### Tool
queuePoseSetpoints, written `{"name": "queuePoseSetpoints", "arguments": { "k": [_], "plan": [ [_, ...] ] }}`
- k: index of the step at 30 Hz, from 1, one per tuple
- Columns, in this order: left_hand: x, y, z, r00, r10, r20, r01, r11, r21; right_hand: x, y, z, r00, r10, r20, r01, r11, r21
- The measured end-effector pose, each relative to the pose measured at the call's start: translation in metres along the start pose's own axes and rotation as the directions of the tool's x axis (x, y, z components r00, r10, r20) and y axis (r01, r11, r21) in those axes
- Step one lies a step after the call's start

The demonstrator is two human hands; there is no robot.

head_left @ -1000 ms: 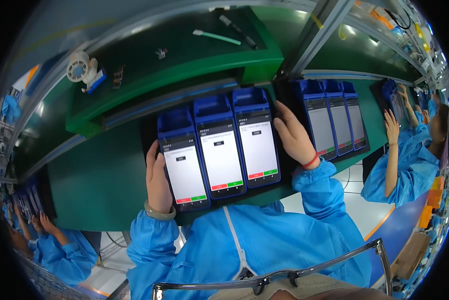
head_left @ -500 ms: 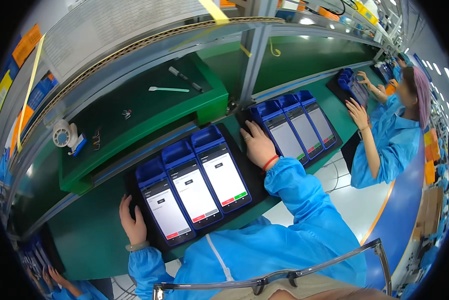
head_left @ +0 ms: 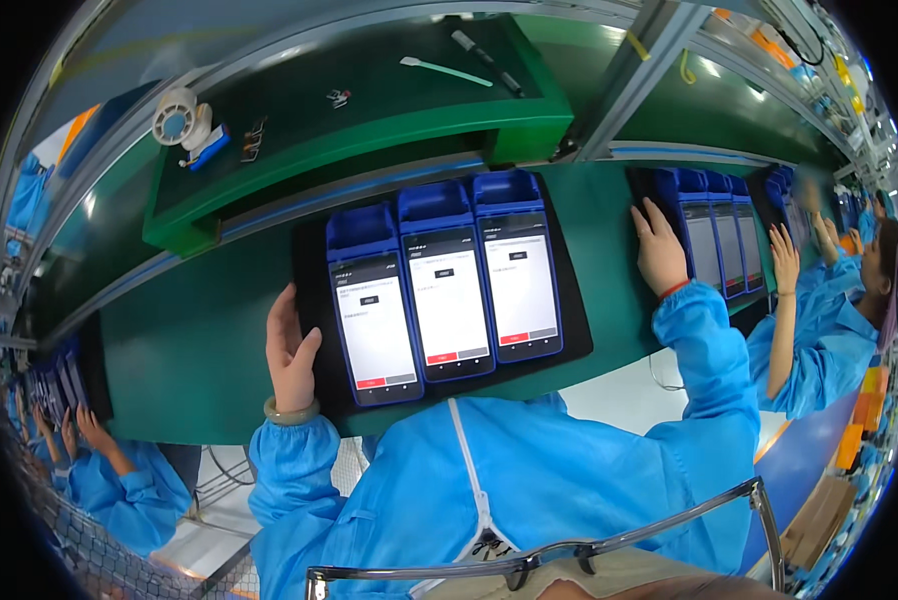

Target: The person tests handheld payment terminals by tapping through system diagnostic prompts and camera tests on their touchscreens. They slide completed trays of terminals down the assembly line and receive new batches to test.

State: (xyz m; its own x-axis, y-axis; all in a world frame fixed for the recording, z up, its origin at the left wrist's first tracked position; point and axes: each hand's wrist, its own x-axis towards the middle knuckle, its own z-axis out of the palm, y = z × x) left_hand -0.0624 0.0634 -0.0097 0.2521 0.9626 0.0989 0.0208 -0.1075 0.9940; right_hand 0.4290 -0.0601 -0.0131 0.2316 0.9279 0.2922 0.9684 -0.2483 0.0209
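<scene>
Three blue handheld terminals with lit white screens lie side by side on a black mat: a left one [head_left: 374,335], a middle one [head_left: 449,305] and a right one [head_left: 519,285]. Each screen has a red and a grey button at its bottom. At this mat's left edge is my left hand [head_left: 293,355], thumb and fingers apart, gripping nothing. My right hand [head_left: 661,250], its fingers stretched out, rests at the left edge of a second black mat [head_left: 645,184]. On that mat lie three similar terminals [head_left: 704,245] with dimmer grey screens.
Behind the terminals stands a green raised shelf [head_left: 369,140] bearing a small white fan-like device [head_left: 177,120], a marker [head_left: 487,62] and a pale green swab stick [head_left: 447,70]. A metal post [head_left: 634,80] rises right of it. Co-workers in blue sit to either side, one person's hand [head_left: 784,258] close by at right.
The second mat has moved right, away from the first, with my right hand at its edge. On the right terminal the green button has turned grey. My view has shifted.
</scene>
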Motion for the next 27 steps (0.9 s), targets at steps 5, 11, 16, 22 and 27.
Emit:
{"name": "queuePoseSetpoints", "arguments": {
  "k": [5,11,16,22,27],
  "plan": [
    [-0.013,0.007,0.003,0.998,-0.042,-0.041,0.04,0.998,-0.041,-0.019,0.003,-0.01,0.999,0.01,-0.046,-0.008,0.998,0.061],
    [-0.011,0.011,0.008,0.999,-0.047,0.01,0.047,0.998,-0.046,-0.024,0.029,-0.011,0.997,0.041,-0.067,-0.051,0.989,-0.141],
    [-0.044,0.027,0.032,0.98,-0.018,0.201,0.004,0.998,0.066,-0.045,-0.112,-0.056,0.973,-0.04,-0.226,0.121,0.928,0.354],
    [-0.037,0.018,0.028,0.979,-0.005,0.202,0.002,1.0,0.015,-0.074,-0.184,-0.06,0.947,-0.165,-0.276,0.259,0.898,0.355],
    [-0.04,0.015,0.028,0.985,-0.005,0.171,-0.001,0.999,0.034,-0.081,-0.193,-0.055,0.951,-0.131,-0.281,0.223,0.92,0.323]
  ]
}}
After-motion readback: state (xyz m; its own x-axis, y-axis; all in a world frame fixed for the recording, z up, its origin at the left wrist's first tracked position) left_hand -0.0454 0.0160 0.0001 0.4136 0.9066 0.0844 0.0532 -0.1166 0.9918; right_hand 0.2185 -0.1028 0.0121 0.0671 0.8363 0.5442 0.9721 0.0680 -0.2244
